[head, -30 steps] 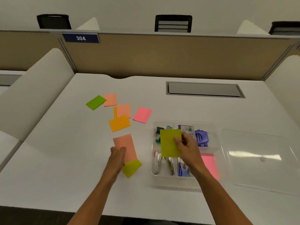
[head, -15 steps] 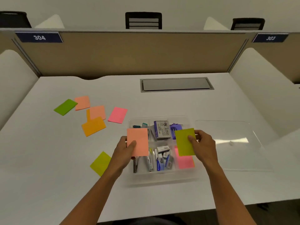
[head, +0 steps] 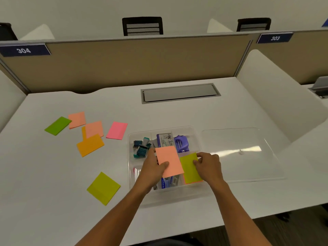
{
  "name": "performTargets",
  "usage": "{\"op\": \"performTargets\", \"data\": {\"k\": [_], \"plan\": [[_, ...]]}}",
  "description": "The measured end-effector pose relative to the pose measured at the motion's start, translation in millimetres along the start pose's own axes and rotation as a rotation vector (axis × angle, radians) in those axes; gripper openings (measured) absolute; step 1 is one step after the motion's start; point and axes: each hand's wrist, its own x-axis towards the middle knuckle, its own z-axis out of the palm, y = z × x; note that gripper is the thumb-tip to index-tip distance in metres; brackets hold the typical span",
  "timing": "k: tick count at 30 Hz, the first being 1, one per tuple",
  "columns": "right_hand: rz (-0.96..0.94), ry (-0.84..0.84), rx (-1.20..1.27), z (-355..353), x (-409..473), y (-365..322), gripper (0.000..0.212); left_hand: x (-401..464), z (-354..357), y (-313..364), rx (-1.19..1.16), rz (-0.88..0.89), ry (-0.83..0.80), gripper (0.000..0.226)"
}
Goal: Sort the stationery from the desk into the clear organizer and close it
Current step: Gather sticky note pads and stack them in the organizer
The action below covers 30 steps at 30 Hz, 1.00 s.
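The clear organizer (head: 193, 132) sits on the white desk, holding teal stamps (head: 141, 148), a staple box (head: 165, 140) and a purple hole punch (head: 182, 143). My left hand (head: 152, 170) holds a salmon sticky pad (head: 169, 161) over the organizer's middle. My right hand (head: 208, 166) presses a yellow-green sticky pad (head: 190, 168) down onto a pink pad in the front right compartment. Several more pads lie on the desk to the left: a yellow-green one (head: 103, 188), orange (head: 90, 144), salmon (head: 94, 128), pink (head: 117, 130), another salmon (head: 77, 119) and green (head: 57, 125).
The organizer's clear lid (head: 239, 153) lies flat just right of it. A grey cable hatch (head: 180, 93) is set into the desk behind. A tan partition (head: 133, 64) closes the back and white side panels flank the desk.
My left hand carried the salmon pad from the desk to above the organizer. My right hand lowered the yellow-green pad into the front right compartment.
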Motion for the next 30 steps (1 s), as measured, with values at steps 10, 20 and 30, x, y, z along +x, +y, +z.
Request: {"op": "performTargets", "data": {"k": [10, 20, 30], "plan": [[-0.087, 0.016, 0.051, -13, 3, 16, 0.029, 10, 40, 12, 0.18, 0.042, -0.048, 0.051], [-0.066, 0.132, 0.362, -45, 0, 33, 0.021, 24, 73, 13, 0.333, 0.001, -0.115, 0.052], [0.003, 0.151, 0.434, -49, -1, 46, 0.021, 25, 90, 5, 0.47, 0.013, -0.12, 0.06]]}}
